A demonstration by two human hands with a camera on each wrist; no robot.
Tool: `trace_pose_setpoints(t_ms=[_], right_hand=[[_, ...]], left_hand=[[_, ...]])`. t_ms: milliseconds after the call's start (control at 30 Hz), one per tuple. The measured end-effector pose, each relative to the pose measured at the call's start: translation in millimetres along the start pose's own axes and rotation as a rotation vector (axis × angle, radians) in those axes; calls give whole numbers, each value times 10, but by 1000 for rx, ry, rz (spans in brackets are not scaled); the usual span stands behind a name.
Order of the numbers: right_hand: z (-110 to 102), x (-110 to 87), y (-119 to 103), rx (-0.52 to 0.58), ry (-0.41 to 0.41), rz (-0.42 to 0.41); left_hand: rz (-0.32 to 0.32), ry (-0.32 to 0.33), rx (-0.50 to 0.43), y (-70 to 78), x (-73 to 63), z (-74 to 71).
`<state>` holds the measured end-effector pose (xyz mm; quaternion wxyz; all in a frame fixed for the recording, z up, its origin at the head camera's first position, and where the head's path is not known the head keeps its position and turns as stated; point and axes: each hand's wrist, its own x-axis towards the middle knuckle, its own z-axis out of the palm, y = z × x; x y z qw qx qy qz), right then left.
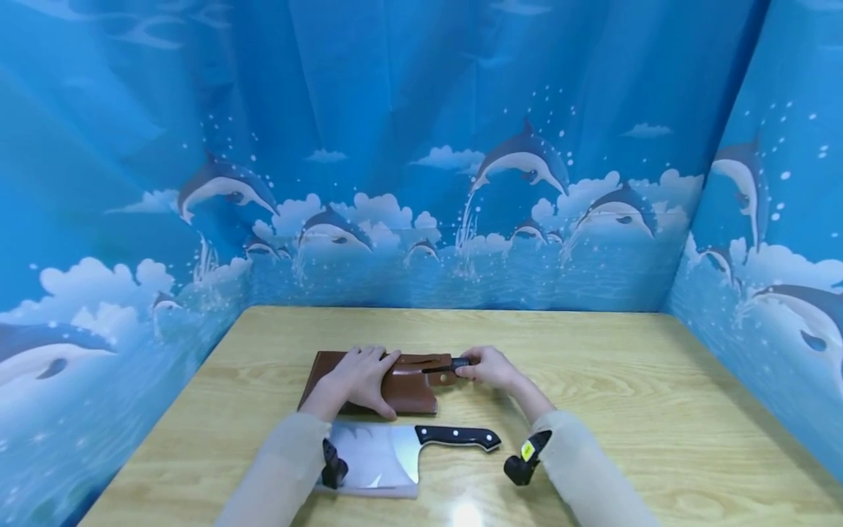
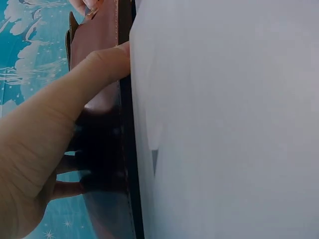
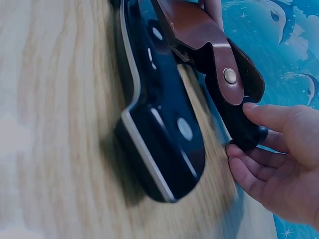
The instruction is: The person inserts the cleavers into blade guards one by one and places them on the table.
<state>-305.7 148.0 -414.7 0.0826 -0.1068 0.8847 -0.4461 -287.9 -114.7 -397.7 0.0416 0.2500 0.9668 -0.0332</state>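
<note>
A brown leather sheath point(image 1: 411, 395) lies crosswise on the table, a short black knife handle point(image 1: 459, 362) sticking out at its right end. My left hand point(image 1: 362, 377) grips across the sheath, thumb at the near edge and fingers toward the far edge. My right hand point(image 1: 490, 368) pinches the handle's end between thumb and fingers, just beyond the strap point(image 3: 227, 74) with its metal snap. The blade inside is hidden. Closer to me lies a bare cleaver point(image 1: 405, 461), its riveted black handle point(image 3: 164, 124) pointing right, with neither hand holding it.
The wood-grain table point(image 1: 632, 410) ends at the back against a blue dolphin-print curtain point(image 1: 395, 146), which also lines both sides. A black wrist camera point(image 1: 334, 465) on the left sleeve overlaps the cleaver blade in the head view.
</note>
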Motion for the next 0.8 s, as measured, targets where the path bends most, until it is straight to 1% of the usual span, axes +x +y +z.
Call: trace_pose_setpoints(t_ms=[200, 333, 400, 500, 600, 700, 800], right_hand=[[10, -19, -42, -37, -3, 0], [8, -20, -36, -19, -8, 6], [0, -15, -26, 3, -9, 10], [-25, -16, -4, 45, -10, 23], [-65, -36, 28, 74, -13, 15], [-120, -83, 51, 74, -13, -2], [-194, -135, 81, 62, -2, 2]], left_hand=[[-2, -47, -47, -44, 6, 2], [-13, -77, -103, -67, 3, 13], [-17, -79, -136, -89, 1, 28], [-17, -57, -171, -132, -12, 46], [-20, -27, -203, -182, -72, 16], [-54, -1, -237, -237, -150, -27], [-83, 53, -228, -306, -222, -39]])
